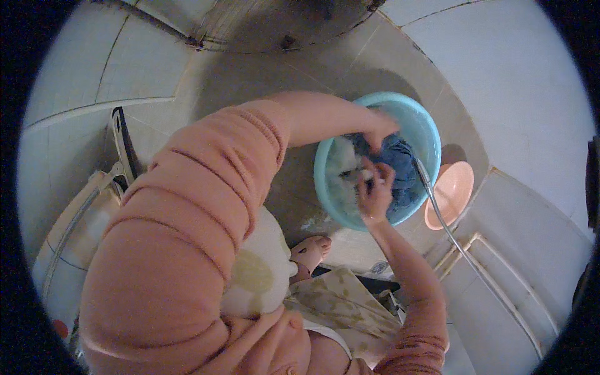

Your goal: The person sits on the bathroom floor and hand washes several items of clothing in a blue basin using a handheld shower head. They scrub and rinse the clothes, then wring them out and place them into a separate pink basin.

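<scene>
Grip of left hand [380,130] and right hand [375,197] cannot be told; cloudy water [339,187] could be slopped from round light-blue plastic basin [321,169] by yanking crumpled dark-blue fabric [401,164].

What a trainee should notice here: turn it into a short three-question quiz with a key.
1. True or false: the left hand and right hand are both within the outline of the light-blue basin.
2. Pick one. The smaller bowl beside it is: A green, B peach, C black.
3. Fill in: the metal hose crosses the basin's rim on the picture's ____ side.

Key: 1 true; 2 B; 3 right.
</scene>
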